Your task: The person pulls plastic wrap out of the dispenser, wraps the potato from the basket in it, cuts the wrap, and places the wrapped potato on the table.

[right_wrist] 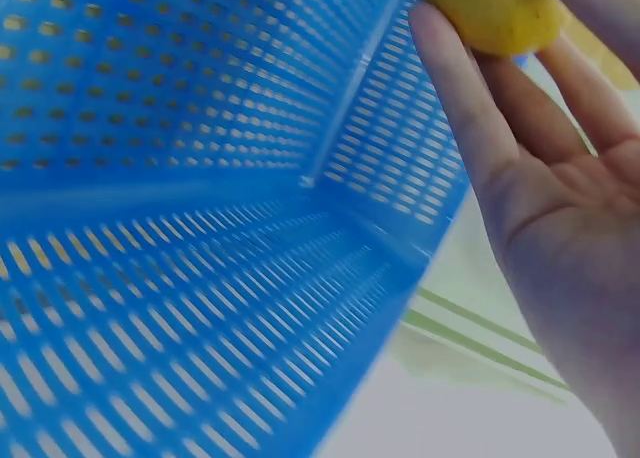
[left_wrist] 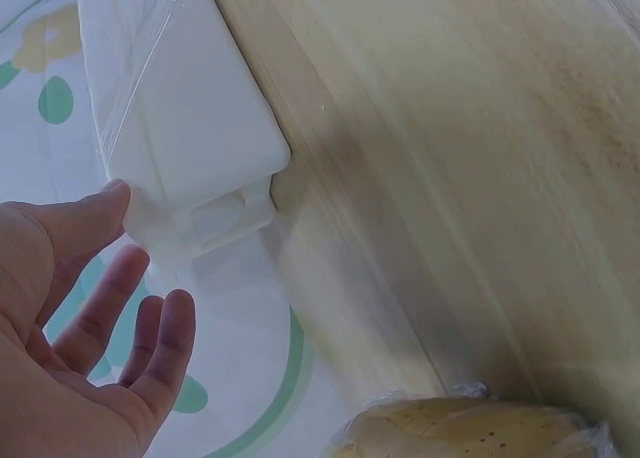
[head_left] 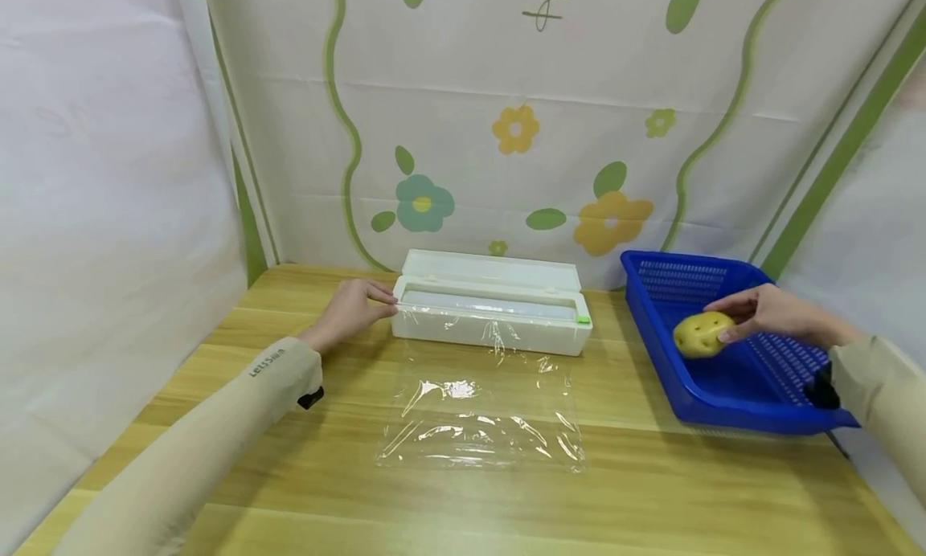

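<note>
A white film box (head_left: 492, 335) with its lid raised stands at the back of the table. The left hand (head_left: 353, 311) pinches the box's left end between thumb and finger; in the left wrist view the left hand (left_wrist: 90, 318) has its thumb at a corner of the box (left_wrist: 190, 108), other fingers loosely bent. Clear film (head_left: 477, 427) extends from the box over the table. Over the blue basket (head_left: 673, 371), the right hand (head_left: 784, 315) holds a yellow potato (head_left: 702, 335) by thumb and fingers. The right wrist view shows the right hand (right_wrist: 560, 188) around the potato (right_wrist: 500, 13).
The basket stands on the right side of the wooden table (head_left: 506, 516). A green piece (head_left: 582, 320) sits at the box's right end. A film-wrapped yellow item (left_wrist: 470, 433) shows at the bottom of the left wrist view. Patterned cloth (head_left: 463, 82) hangs behind.
</note>
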`<state>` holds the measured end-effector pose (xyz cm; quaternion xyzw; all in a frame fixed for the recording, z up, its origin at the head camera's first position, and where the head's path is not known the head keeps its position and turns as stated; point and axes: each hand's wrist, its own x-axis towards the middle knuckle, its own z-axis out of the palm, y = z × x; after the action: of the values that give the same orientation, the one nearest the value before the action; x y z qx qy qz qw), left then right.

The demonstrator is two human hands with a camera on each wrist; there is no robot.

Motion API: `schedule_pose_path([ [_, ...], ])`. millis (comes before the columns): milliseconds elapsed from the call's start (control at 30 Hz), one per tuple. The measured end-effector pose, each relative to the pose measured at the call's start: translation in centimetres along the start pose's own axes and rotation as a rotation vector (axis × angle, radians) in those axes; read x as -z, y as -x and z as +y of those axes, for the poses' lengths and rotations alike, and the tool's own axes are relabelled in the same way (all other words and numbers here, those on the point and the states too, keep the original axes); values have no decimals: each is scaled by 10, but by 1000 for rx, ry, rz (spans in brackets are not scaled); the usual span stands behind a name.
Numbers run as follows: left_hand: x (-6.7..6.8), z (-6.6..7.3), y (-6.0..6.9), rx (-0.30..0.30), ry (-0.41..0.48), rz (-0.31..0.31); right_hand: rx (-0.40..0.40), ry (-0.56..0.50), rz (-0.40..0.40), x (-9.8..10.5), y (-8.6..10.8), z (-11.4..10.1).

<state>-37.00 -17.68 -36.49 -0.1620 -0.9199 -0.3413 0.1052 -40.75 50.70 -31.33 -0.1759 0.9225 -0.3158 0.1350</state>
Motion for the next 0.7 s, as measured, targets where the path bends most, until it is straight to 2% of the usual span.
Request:
schedule_pose_path([
  [167,0,-1,0,-6,1,2,-52,69,185,15,11,-14],
  [333,-1,-3,1,-26,-13,0,-89,72,357,21,20,-31],
  [467,0,-5,4,-32,-26,2,-92,-19,438,18,21,-49],
  [700,1,-1,2,-30,-22,-4,-42,-226,478,5,22,-69],
])
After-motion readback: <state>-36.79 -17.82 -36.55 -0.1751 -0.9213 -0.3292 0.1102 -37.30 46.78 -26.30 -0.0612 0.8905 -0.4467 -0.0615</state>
